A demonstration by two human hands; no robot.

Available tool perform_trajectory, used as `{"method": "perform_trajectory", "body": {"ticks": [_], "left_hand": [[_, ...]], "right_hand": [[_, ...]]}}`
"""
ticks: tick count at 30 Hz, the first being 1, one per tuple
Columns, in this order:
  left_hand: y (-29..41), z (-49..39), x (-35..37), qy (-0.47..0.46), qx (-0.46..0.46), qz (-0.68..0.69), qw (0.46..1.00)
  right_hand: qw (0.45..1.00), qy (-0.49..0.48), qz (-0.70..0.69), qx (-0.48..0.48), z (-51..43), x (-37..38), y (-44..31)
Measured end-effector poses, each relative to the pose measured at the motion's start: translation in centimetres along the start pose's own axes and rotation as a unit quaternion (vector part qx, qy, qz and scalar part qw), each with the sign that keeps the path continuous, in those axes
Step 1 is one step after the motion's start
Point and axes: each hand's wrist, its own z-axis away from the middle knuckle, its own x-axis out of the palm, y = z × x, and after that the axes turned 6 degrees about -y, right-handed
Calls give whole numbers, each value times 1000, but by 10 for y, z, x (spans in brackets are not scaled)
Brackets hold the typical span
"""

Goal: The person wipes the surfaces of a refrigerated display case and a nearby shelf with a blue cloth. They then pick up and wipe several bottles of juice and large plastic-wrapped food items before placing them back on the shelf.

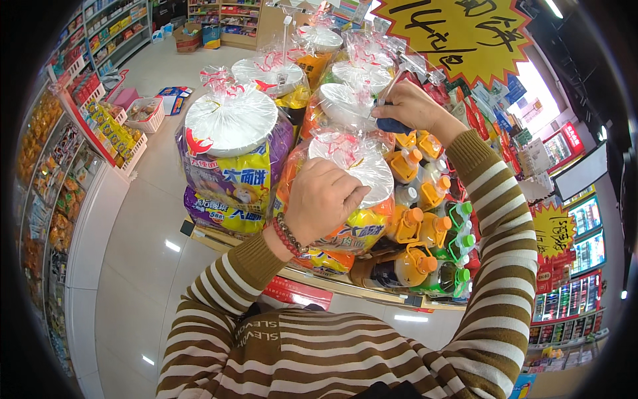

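Observation:
My right hand (pixel 411 107) grips a dark blue cloth (pixel 394 125) above the wrapped bundles. A clear rod or strip runs by its fingers; whether they hold it is unclear. My left hand (pixel 326 199), wearing beaded bracelets (pixel 289 237), is curled over an orange instant-noodle bundle (pixel 369 229). Its fingertips are hidden, so what they hold cannot be told. A white bowl (pixel 376 174) tops that bundle under clear wrap tied with red ribbon. To the left stands a purple noodle bundle (pixel 229 189) with its own white bowl (pixel 232 122). More wrapped bundles stand behind.
Orange-capped bottles (pixel 406 222) and green-capped bottles (pixel 456 247) crowd the display's right side. A yellow starburst sign (pixel 453 35) with handwriting hangs over the far right. Snack shelves (pixel 65 189) line the left across the tiled floor (pixel 144 234). A white basket (pixel 144 114) sits beside them.

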Motion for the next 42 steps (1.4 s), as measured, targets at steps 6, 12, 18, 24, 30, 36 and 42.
{"method": "perform_trajectory", "body": {"ticks": [6, 12, 18, 24, 30, 36, 42], "left_hand": [[-2, 0, 0, 1, -5, -1, 1000], [0, 0, 0, -20, -8, -11, 1000], [-4, -9, -5, -23, -49, 41, 998], [-51, -116, 6, 37, -243, 198, 949], [-74, -161, 59, -44, -213, 157, 963], [-61, -165, 85, -117, -249, 345, 897], [-78, -154, 75, -88, -252, 526, 808]], "right_hand": [[998, 8, -62, 17, -3, 20, 11], [991, 14, -115, 63, 22, 14, 12], [957, 135, -210, 144, 52, 6, 8], [935, 127, -316, 103, 39, 17, 0], [946, 173, -218, 165, 20, 49, -18], [924, 224, -205, 234, 27, 59, -31], [922, 238, -218, 215, 27, 60, -34]]}}
